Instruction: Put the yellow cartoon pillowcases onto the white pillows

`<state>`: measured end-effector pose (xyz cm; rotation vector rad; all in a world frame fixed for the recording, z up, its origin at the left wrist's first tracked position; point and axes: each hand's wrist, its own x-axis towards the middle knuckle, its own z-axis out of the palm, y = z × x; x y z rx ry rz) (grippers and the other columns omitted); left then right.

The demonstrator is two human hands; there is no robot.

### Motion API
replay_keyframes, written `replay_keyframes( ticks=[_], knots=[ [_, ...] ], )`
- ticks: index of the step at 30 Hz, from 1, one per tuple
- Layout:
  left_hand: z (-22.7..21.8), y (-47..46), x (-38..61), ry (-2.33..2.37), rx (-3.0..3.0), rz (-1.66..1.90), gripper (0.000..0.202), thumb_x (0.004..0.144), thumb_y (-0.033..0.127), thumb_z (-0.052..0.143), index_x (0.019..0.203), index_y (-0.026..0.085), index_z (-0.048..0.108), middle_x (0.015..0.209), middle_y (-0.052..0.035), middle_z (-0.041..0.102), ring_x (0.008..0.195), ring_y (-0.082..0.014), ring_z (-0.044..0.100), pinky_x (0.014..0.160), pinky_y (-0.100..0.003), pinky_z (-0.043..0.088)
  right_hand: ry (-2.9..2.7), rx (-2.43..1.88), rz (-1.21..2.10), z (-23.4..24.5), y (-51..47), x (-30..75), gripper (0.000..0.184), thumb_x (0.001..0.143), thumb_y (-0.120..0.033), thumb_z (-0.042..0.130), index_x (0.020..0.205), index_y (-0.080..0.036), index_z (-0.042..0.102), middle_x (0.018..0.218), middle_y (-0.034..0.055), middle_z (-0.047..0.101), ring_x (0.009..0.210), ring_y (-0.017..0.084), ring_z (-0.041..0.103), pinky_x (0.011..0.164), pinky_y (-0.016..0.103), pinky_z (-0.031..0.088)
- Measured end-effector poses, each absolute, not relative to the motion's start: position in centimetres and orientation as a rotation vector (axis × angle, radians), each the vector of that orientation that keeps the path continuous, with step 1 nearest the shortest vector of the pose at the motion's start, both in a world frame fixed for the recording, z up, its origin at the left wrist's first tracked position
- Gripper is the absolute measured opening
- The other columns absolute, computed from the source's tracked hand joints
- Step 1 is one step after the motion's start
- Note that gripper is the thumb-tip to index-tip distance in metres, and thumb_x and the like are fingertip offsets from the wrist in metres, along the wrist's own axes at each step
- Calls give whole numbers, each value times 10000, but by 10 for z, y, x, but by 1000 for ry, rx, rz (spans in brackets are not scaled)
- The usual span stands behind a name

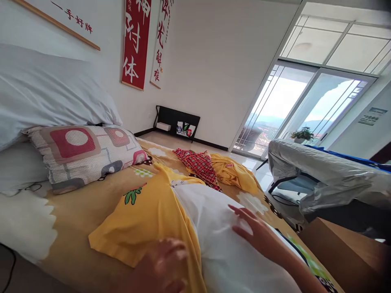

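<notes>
A yellow garment (152, 207) with a green leaf print lies spread on the bed, its edge meeting a smooth white cloth (210, 219) that bulges slightly. Whether the two are one piece I cannot tell. My right hand (256, 232) rests on the white cloth, fingers stretched and apart, gripping nothing. Low in the view, my left hand (161, 264) is blurred over the yellow garment. Its fingers are loosely bent and apart from the thumb, with nothing visible between them. Beyond lie a red plaid cloth (198, 162) and a crumpled yellow cloth (235, 171).
A patterned pillow (91, 150) and white bedding (51, 89) are piled at the left of the bed. At the lower right stands a cardboard box (345, 252). Behind it is a table under plastic sheeting (330, 171). A low black rack (177, 118) stands by the wall.
</notes>
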<state>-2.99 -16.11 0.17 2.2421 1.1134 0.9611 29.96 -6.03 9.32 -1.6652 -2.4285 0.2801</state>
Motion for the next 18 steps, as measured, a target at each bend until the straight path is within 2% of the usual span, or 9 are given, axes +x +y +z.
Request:
replay_keyframes(
  ticks=[2,4,8,10,12,14,16,18],
  knots=[
    [-3,-146,-18,1250,2407,1039,463,868,423,583,1297,258,530,1295,-75,581,1172,-256,535,985,-388,444,-2255,-1915,123,75,-24,325,718,851,-612,391,1453,-221,386,1420,129,475,1314,325,419,1107,513,282],
    [-12,-139,2,1410,2559,1145,457,870,462,568,1248,207,549,1208,-96,619,1090,-257,568,911,-380,467,-2151,-2085,235,52,8,346,747,851,-631,334,1459,-198,370,1467,119,435,1363,316,373,1140,515,229],
    [-25,-145,48,1651,2582,1259,417,814,555,572,922,155,626,900,-102,652,838,-263,595,782,-398,475,-2094,-2199,495,28,40,372,850,840,-697,268,1445,-112,387,1485,130,411,1380,277,364,1163,414,238],
    [-25,-146,63,1802,2464,1190,341,803,502,585,820,162,616,796,-86,639,750,-253,590,719,-390,469,-2105,-2212,464,28,38,375,861,844,-698,265,1433,-85,403,1475,146,420,1379,284,364,1161,421,242],
    [-25,-143,68,1913,2373,1059,221,825,378,572,788,165,613,748,-83,643,713,-245,598,672,-365,454,-2147,-2139,318,34,26,370,790,873,-659,253,1412,-111,436,1457,148,445,1361,297,390,1140,474,264],
    [-25,-138,67,1906,2363,980,135,835,261,540,774,163,610,731,-88,654,698,-239,611,645,-345,439,-2270,-1911,148,43,4,353,683,912,-609,242,1401,-185,460,1467,128,437,1356,292,398,1122,516,271],
    [-26,-135,63,1795,2377,1014,123,842,207,509,762,172,595,727,-85,657,687,-226,614,627,-330,425,-2504,-1584,98,53,-22,326,605,930,-596,287,1426,-281,428,1518,86,365,1395,275,337,1131,536,234],
    [-25,-136,61,1668,2373,1101,152,867,189,468,760,185,576,730,-75,653,674,-209,611,608,-315,409,-2810,-1286,233,61,-45,294,649,879,-642,429,1459,-360,354,1564,57,261,1441,290,220,1137,573,183]
  ],
)
